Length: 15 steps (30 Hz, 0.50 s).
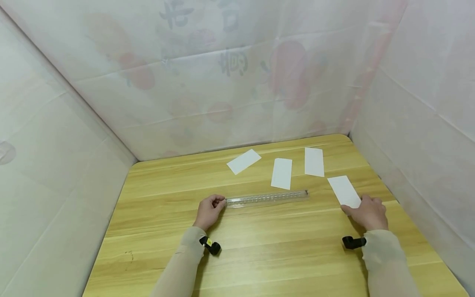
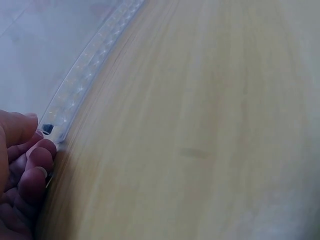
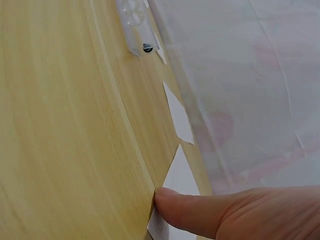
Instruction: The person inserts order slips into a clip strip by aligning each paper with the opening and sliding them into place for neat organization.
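A long, narrow clear plastic case (image 1: 265, 199), with a row of rounded shapes along its length, lies across the middle of the table. My left hand (image 1: 210, 210) pinches its left end between thumb and curled fingers. In the left wrist view a small dark piece (image 2: 47, 129) shows at that end, beside the fingertips. On the right, my right hand (image 1: 369, 213) grips the near end of a white paper slip (image 1: 344, 191), thumb on its left edge; the other fingers are out of sight in the right wrist view.
Three more white slips lie behind the case: a slanted one (image 1: 243, 161), a middle one (image 1: 281, 173) and a right one (image 1: 314, 161). Pale cloth walls (image 1: 230, 99) stand along the back and sides of the wooden table (image 1: 282, 255).
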{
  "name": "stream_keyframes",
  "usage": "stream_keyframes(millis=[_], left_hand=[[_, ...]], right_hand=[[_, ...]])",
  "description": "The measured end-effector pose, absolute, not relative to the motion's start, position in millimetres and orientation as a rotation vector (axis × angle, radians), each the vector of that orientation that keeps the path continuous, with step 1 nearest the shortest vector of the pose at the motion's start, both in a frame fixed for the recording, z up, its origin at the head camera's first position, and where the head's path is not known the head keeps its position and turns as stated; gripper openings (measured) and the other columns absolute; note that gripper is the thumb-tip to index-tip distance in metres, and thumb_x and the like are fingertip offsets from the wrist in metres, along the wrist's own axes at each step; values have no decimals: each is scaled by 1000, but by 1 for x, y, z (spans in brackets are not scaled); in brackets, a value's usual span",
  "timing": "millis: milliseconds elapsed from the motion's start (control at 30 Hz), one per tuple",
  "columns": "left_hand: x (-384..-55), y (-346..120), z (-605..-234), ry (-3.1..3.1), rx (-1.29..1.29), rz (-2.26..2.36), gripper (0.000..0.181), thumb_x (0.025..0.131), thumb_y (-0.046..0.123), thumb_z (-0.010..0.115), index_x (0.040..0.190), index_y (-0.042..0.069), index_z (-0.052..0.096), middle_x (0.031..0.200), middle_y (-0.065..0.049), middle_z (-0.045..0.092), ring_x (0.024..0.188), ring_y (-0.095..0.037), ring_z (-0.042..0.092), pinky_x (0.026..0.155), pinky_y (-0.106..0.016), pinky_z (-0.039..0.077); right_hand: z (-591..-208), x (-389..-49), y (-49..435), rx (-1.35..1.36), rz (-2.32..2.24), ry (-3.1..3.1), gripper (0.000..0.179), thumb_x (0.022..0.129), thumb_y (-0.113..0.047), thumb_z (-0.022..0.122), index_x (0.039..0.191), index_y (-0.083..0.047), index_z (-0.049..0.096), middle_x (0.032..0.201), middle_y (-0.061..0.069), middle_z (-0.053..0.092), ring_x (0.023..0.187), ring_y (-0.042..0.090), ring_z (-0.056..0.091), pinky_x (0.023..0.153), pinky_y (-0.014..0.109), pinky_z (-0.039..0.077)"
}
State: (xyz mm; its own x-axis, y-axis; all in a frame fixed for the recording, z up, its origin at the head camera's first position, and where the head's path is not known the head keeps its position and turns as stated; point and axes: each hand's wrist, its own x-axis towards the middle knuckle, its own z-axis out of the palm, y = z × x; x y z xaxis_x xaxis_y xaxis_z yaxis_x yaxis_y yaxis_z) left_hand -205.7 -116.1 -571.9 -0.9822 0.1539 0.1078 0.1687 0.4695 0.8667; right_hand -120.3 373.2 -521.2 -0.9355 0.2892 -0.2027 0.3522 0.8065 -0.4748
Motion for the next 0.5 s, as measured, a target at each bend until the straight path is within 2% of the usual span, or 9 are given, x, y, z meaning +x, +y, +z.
stream_keyframes(millis=[167, 367, 500], left_hand=[[-205, -117, -572, -2675, -277, -1587, 13, 87, 27, 64, 91, 16, 68, 77, 6, 61, 67, -13, 54, 58, -26, 46], [-205, -116, -572, -2655, -295, -1582, 12, 87, 26, 64, 92, 15, 68, 77, 6, 61, 66, -12, 54, 58, -26, 46], [-205, -115, -572, -2655, -288, -1584, 12, 87, 24, 64, 92, 14, 68, 77, 5, 60, 66, -12, 54, 58, -26, 46]], right_hand=[[-521, -119, 369, 483, -810, 2884, 96, 80, -58, 58, 135, 14, 26, 119, 44, 22, 95, 56, 27, 62, 57, 36], [-521, -119, 365, 501, -859, 2913, 82, 80, -45, 66, 129, 12, 36, 113, 39, 31, 94, 52, 30, 62, 51, 36], [-520, -122, 364, 534, -941, 2863, 84, 79, -37, 69, 131, 15, 28, 117, 39, 35, 95, 52, 38, 67, 53, 39]])
